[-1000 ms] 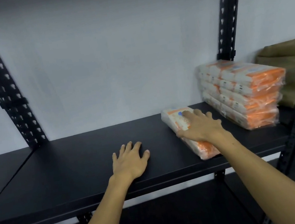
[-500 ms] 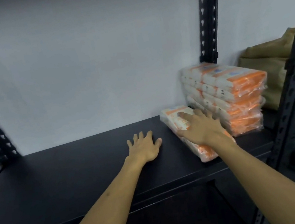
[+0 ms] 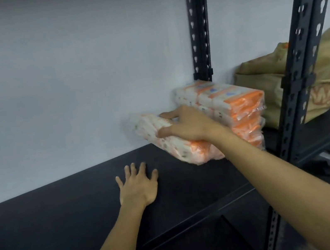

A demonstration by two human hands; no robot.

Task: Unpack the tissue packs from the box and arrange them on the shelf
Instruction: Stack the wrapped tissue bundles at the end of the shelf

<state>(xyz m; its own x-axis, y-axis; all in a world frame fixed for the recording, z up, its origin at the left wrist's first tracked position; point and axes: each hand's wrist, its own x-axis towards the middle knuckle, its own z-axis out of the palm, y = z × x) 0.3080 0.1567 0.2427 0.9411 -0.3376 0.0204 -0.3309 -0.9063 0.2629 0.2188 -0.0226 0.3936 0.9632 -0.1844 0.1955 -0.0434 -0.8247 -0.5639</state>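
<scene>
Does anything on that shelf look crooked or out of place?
Only the tissue pack gripped by the right hand: it sits tilted, one end raised, beside the tidy stack. The left hand lies flat on the shelf.

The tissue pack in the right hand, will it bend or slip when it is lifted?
The tissue pack probably gives a little: the right hand holds it tilted and its film looks crinkled. The glossy wrap may be slippery. It seems light, since one hand carries it.
</scene>
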